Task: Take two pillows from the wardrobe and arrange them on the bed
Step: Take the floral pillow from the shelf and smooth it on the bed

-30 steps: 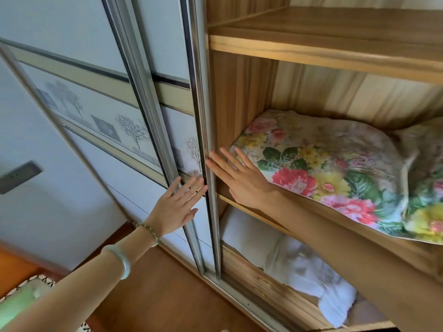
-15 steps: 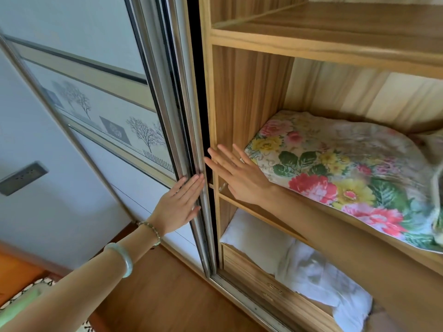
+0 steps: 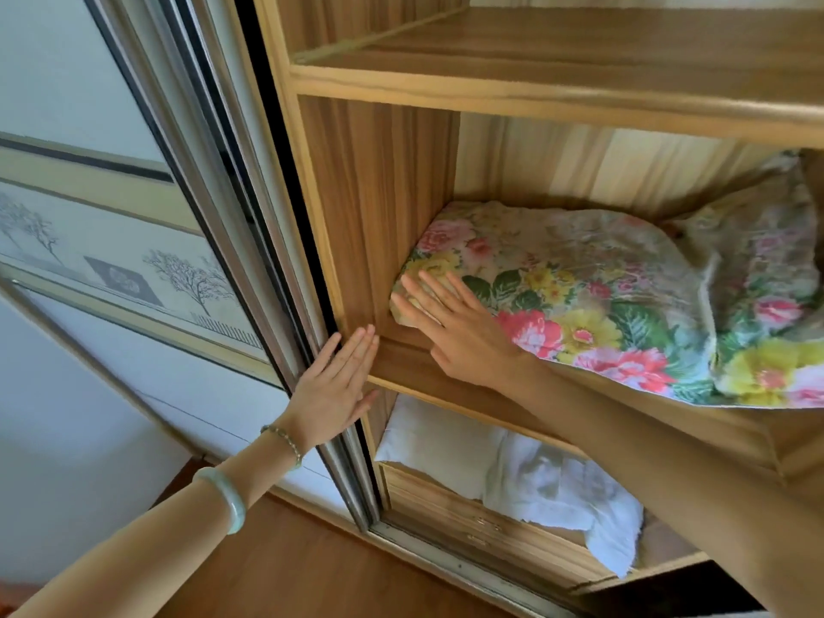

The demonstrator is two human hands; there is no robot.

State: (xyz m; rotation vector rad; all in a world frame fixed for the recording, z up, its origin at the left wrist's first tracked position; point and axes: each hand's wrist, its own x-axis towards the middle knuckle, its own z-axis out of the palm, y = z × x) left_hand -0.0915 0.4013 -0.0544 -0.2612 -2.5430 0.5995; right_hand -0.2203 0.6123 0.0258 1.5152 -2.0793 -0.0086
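We are resting our right grip (image 3: 463,332), fingers straight, on the front left corner of the floral pillow (image 3: 579,283) at the left end of the wardrobe shelf (image 3: 468,394). Our left grip (image 3: 339,385), flat and empty, is hovering beside the sliding door (image 3: 214,216).

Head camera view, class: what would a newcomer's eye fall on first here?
The bright floral pillow on the wardrobe shelf stands out, the right hand laid flat on its near corner. A second floral pillow lies to its right. White bedding sits on the shelf below, and the left hand is flat by the sliding door.
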